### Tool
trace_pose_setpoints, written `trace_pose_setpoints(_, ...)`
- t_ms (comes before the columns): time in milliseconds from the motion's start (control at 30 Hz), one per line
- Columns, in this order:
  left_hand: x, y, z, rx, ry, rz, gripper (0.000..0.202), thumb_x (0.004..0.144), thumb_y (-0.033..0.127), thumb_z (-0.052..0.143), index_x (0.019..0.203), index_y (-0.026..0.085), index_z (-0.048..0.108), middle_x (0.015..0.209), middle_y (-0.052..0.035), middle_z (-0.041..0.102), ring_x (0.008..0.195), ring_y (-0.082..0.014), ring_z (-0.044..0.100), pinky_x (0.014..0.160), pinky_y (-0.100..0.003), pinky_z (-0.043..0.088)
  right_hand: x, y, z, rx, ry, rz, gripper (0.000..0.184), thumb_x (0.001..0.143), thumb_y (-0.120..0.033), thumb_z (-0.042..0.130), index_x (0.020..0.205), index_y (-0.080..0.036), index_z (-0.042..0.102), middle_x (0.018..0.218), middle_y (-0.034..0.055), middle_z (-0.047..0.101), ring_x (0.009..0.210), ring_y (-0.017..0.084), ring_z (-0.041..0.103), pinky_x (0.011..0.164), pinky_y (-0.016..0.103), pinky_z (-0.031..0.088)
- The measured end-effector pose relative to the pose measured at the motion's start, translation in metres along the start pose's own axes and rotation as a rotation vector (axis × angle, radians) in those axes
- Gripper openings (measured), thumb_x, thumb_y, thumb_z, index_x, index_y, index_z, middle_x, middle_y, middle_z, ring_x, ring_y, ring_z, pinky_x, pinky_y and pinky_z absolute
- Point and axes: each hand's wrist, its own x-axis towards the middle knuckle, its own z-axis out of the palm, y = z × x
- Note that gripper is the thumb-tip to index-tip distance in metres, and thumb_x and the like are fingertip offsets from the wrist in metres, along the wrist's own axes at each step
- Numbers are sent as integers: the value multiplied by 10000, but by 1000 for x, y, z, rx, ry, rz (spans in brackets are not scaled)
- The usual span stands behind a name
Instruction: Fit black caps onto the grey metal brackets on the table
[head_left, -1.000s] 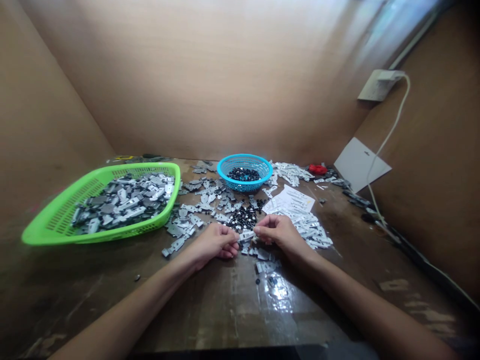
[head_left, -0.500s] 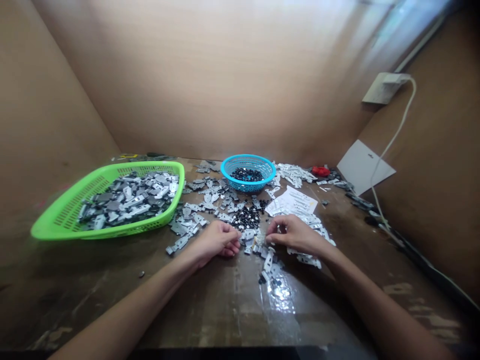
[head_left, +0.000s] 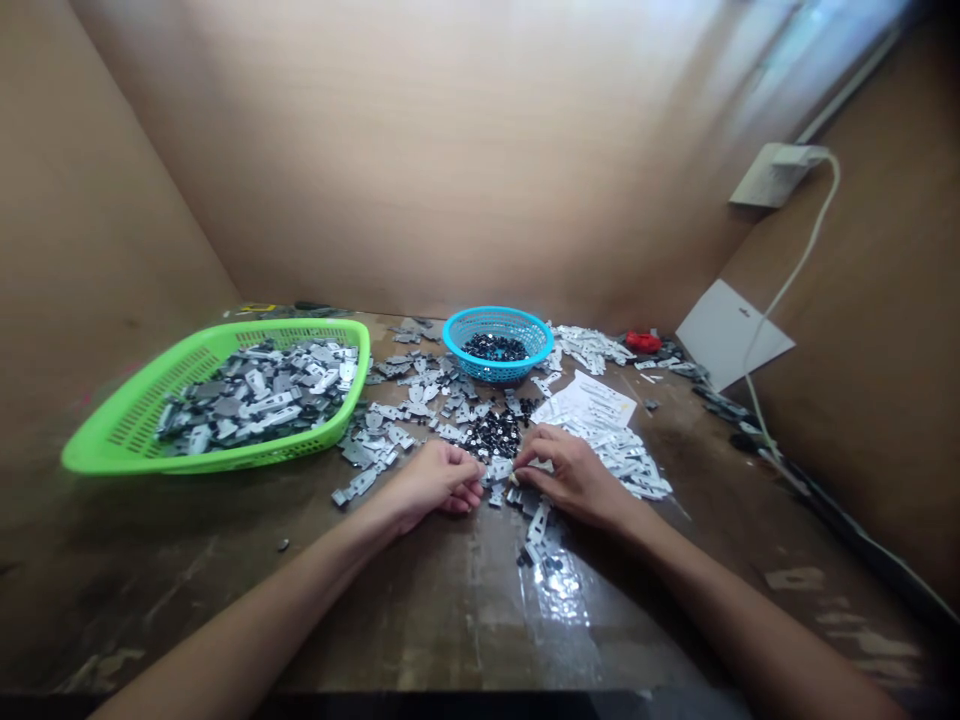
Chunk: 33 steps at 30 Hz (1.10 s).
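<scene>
My left hand [head_left: 436, 482] rests on the wooden table [head_left: 420, 620] with its fingers curled in, and what they hold is hidden. My right hand [head_left: 568, 473] lies just to its right, fingers pinched on a small grey metal piece [head_left: 501, 468] between the two hands. Just beyond the fingertips sits a heap of small black parts [head_left: 493, 434]. Loose grey metal pieces [head_left: 409, 408] are scattered around both hands, and a few lie at my right wrist [head_left: 538, 528].
A green basket [head_left: 112, 440] of grey metal pieces stands at the left. A blue basket [head_left: 495, 332] of black parts is at the back centre. White pieces [head_left: 626, 458] and a paper sheet [head_left: 589, 398] lie right. A socket [head_left: 772, 172] with cable hangs on the right wall.
My right hand dropped a piece near my wrist half a second ago, then moved back left to the pile and pinched another piece. My left hand barely moved.
</scene>
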Motion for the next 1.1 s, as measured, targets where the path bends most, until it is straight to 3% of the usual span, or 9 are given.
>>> trace_pose_setpoints(433,1,-3,-2,-28,-7,24,265,663,384,629,711,127,583,671,-41,640,549,-90,582,502,-190,452,0,2,0,-4,1,9,82,764,-190,580,820,-209,638,853,45,573,795,170,530,701,290,408)
trace_pose_setpoints(567,1,-3,-4,-31,-10,25,269,673,389,623,711,127,574,673,-45,641,547,-88,581,507,-188,452,0,2,-10,-5,-16,30,109,773,-213,575,860,-206,642,871,47,583,787,164,532,694,279,402)
trace_pose_setpoints(633,2,-3,-4,-36,-10,26,277,669,397,626,711,129,571,669,-44,642,543,-86,579,511,-189,454,0,3,-19,-8,-80,68,122,790,-225,556,869,-203,647,855,43,593,759,157,535,677,270,400)
trace_pose_setpoints(700,2,-3,-5,-33,-7,23,284,661,402,631,710,129,570,667,-44,642,540,-86,578,508,-188,453,-1,5,-28,-6,-236,90,140,783,-241,569,889,-209,655,846,32,604,745,153,541,667,260,399)
trace_pose_setpoints(833,2,-2,-5,-24,-3,14,287,661,404,632,717,130,570,675,-42,640,545,-87,578,503,-186,453,-2,8,-37,-44,-478,28,237,743,-274,622,973,-229,657,909,36,597,821,170,542,729,264,394)
trace_pose_setpoints(1000,2,-1,-5,-7,-11,13,289,676,405,625,714,124,569,672,-35,628,541,-77,565,504,-178,452,-3,12,-34,-19,-515,-14,171,739,-278,627,886,-210,681,904,37,596,818,159,544,726,246,399)
trace_pose_setpoints(1100,2,0,-5,1,-10,8,295,672,410,628,721,124,569,673,-35,627,538,-75,560,501,-174,448,-4,15,-36,69,-508,35,140,725,-256,633,838,-184,672,856,28,616,770,146,555,691,238,409)
